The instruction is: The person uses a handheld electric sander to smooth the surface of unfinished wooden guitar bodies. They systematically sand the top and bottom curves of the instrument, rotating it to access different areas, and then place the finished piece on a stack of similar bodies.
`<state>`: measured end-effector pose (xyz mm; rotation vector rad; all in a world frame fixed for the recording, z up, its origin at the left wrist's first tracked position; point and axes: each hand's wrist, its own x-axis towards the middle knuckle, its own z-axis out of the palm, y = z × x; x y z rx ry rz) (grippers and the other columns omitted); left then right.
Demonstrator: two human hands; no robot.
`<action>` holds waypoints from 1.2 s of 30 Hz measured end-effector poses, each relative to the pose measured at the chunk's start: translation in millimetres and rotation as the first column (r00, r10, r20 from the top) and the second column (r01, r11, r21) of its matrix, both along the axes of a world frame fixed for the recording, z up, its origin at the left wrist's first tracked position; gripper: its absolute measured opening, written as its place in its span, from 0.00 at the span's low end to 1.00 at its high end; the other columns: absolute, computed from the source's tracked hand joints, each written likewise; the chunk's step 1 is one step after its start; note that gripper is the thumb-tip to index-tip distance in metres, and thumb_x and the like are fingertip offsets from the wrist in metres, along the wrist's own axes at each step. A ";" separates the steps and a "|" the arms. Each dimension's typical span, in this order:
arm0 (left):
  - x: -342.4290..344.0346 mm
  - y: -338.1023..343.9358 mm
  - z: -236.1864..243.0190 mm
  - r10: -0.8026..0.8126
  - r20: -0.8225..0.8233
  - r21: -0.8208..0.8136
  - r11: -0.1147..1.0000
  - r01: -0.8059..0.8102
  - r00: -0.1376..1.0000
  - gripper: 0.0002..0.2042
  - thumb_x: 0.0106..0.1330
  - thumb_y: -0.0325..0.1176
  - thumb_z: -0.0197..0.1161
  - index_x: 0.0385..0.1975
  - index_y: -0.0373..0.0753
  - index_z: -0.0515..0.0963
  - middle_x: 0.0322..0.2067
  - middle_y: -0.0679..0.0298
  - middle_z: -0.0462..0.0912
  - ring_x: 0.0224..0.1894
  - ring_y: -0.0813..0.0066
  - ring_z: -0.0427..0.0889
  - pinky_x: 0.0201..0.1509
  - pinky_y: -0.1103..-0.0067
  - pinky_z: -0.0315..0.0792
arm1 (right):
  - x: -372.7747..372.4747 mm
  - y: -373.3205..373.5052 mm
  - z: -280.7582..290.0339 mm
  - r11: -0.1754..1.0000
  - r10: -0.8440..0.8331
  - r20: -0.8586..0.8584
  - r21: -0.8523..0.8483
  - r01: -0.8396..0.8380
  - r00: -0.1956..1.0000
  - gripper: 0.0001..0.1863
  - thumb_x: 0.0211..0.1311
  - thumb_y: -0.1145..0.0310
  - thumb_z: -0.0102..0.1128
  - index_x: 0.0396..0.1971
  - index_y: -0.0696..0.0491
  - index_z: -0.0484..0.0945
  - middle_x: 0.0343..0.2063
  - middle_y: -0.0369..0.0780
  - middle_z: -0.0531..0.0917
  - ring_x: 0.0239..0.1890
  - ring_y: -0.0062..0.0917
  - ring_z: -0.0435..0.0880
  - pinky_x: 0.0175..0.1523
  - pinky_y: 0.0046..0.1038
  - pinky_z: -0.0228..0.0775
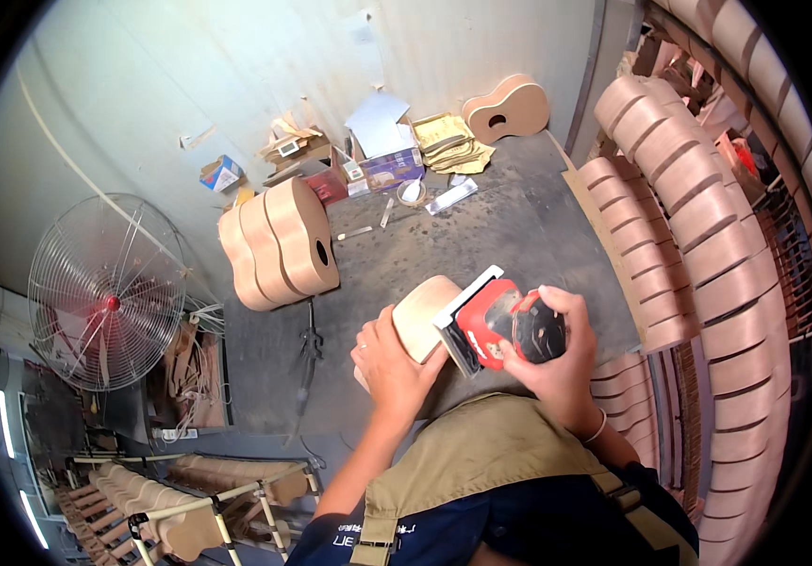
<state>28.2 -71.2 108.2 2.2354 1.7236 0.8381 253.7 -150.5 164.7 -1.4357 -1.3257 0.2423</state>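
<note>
In the head view, my left hand (pixel 392 363) grips a pale wooden guitar body (pixel 423 316) tilted on its edge at the near part of the dark worktable (pixel 269 377). A red and black handheld sander (pixel 491 321) sits at the right side of that body, its flat silver-edged base facing the wood. My right hand (pixel 566 368) is wrapped round the sander's black and red housing. The sander hides part of the body, and I cannot tell whether its base touches the wood.
Stacked guitar bodies (pixel 265 245), boxes (pixel 392 168), yellow sheets (pixel 450 141) and a single body (pixel 505 108) line the table's back. A wire fan (pixel 109 297) stands left. Long rows of bodies (pixel 684 189) flank the right. A tubular rack (pixel 255 491) holds more at lower left.
</note>
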 end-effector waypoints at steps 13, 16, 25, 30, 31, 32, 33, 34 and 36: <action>-26.0 -2.3 -11.1 0.070 0.072 0.026 0.997 -0.072 0.995 0.51 0.49 0.53 0.91 0.70 0.33 0.73 0.55 0.51 0.77 0.59 0.45 0.78 0.65 0.54 0.70 | 25.6 28.5 -95.1 0.975 -0.185 -0.452 -0.198 0.104 0.872 0.34 0.55 0.78 0.85 0.60 0.57 0.75 0.46 0.41 0.88 0.49 0.21 0.87 0.57 0.28 0.81; -34.7 -5.1 -14.0 0.112 0.110 0.051 0.992 -0.118 0.988 0.51 0.49 0.52 0.91 0.70 0.32 0.72 0.55 0.50 0.77 0.59 0.45 0.78 0.64 0.54 0.71 | 20.3 35.1 -111.2 0.965 -0.192 -0.414 -0.242 0.095 0.890 0.34 0.54 0.75 0.86 0.59 0.56 0.76 0.46 0.41 0.89 0.49 0.22 0.88 0.57 0.29 0.81; -74.5 -28.7 -38.5 0.252 0.346 -0.053 0.967 -0.249 0.904 0.48 0.51 0.51 0.92 0.69 0.35 0.73 0.53 0.52 0.76 0.59 0.49 0.77 0.63 0.57 0.72 | 12.6 63.6 -140.6 0.967 -0.163 -0.152 -0.222 0.127 0.975 0.37 0.50 0.71 0.89 0.59 0.56 0.77 0.43 0.44 0.89 0.47 0.30 0.90 0.58 0.36 0.82; -101.5 -56.5 -60.2 0.354 0.411 -0.115 0.934 -0.338 0.840 0.49 0.49 0.45 0.92 0.70 0.33 0.72 0.59 0.52 0.79 0.61 0.52 0.81 0.67 0.60 0.75 | 15.6 86.4 -152.0 0.967 -0.083 -0.257 -0.254 0.015 0.963 0.35 0.53 0.73 0.88 0.59 0.56 0.76 0.42 0.41 0.88 0.41 0.24 0.89 0.44 0.32 0.84; -107.8 -62.0 -66.2 0.373 0.416 -0.129 0.927 -0.352 0.829 0.49 0.49 0.44 0.92 0.70 0.33 0.72 0.60 0.52 0.79 0.62 0.53 0.81 0.68 0.60 0.75 | 12.4 88.7 -143.0 0.954 -0.077 -0.347 -0.297 -0.032 0.935 0.34 0.55 0.73 0.87 0.59 0.56 0.75 0.41 0.40 0.88 0.39 0.22 0.88 0.39 0.30 0.83; -114.0 -67.8 -72.5 0.391 0.422 -0.143 0.920 -0.366 0.818 0.49 0.49 0.44 0.93 0.71 0.33 0.72 0.61 0.52 0.79 0.63 0.53 0.81 0.69 0.61 0.75 | 9.0 91.2 -137.8 0.938 -0.077 -0.432 -0.336 -0.082 0.898 0.34 0.56 0.74 0.87 0.59 0.56 0.75 0.41 0.39 0.87 0.37 0.20 0.87 0.34 0.28 0.83; -119.4 -72.4 -79.3 0.393 0.431 -0.138 0.918 -0.371 0.812 0.50 0.49 0.44 0.93 0.71 0.33 0.72 0.62 0.52 0.79 0.63 0.54 0.81 0.70 0.61 0.75 | 8.3 93.7 -141.0 0.938 -0.075 -0.445 -0.335 -0.089 0.892 0.33 0.56 0.74 0.86 0.59 0.56 0.74 0.40 0.38 0.87 0.35 0.18 0.87 0.31 0.25 0.81; -124.7 -77.2 -86.6 0.395 0.441 -0.133 0.917 -0.376 0.806 0.50 0.49 0.43 0.93 0.71 0.33 0.72 0.62 0.53 0.79 0.64 0.55 0.81 0.70 0.62 0.74 | 9.2 96.1 -147.4 0.938 -0.072 -0.458 -0.333 -0.096 0.886 0.33 0.57 0.75 0.86 0.59 0.56 0.74 0.40 0.38 0.87 0.34 0.17 0.86 0.27 0.23 0.79; -134.6 -83.7 -101.6 0.398 0.462 -0.138 0.915 -0.378 0.793 0.51 0.47 0.44 0.94 0.71 0.33 0.72 0.62 0.52 0.80 0.64 0.55 0.81 0.70 0.61 0.75 | 12.9 98.2 -155.8 0.928 -0.084 -0.478 -0.357 -0.106 0.874 0.32 0.57 0.75 0.86 0.58 0.56 0.73 0.40 0.37 0.86 0.32 0.15 0.85 0.24 0.22 0.78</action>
